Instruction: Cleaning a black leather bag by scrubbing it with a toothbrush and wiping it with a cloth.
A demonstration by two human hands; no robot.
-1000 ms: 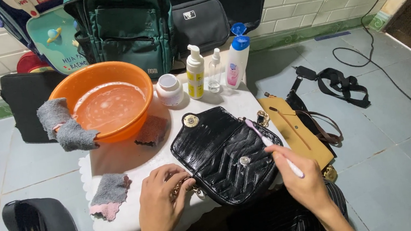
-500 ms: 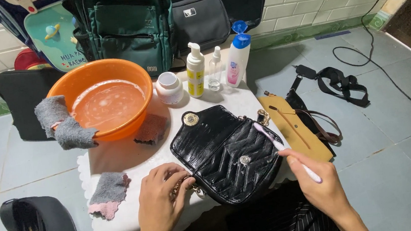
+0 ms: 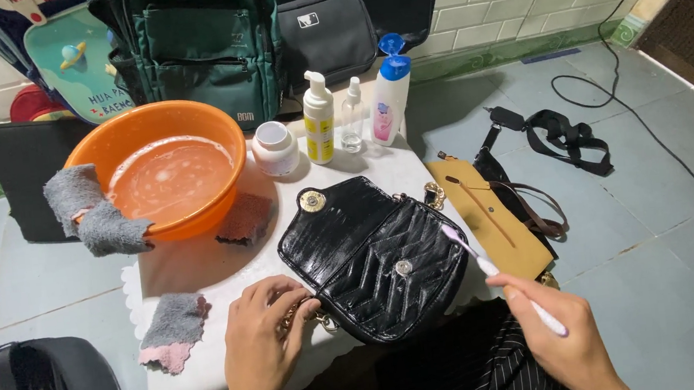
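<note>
**Black handbag on table, toothbrush at its right edge**

Black quilted handbag lies flat on the white-covered table, flap open, gold round clasp toward the basin side.

Left hand rests on the table at the bag's lower-left corner, fingers curled onto the bag's gold chain. Looks like a loose pinch on the chain, but the fingertips are partly tucked under, so grip is hard to confirm.

Right hand is closed around the handle of a white toothbrush. Brush head sits at the bag's right edge, touching or just off it.

Around it:
- Orange basin with cloudy water, back left of the bag; grey cloth draped over its rim.
- Brown sponge between basin and bag.
- Second grey-pink cloth on the table, left of the left hand.
- White jar, pump bottle, small clear spray bottle, blue-capped bottle in a row at the table's far edge.
- Tan bag on the floor, just right of the table.
</note>
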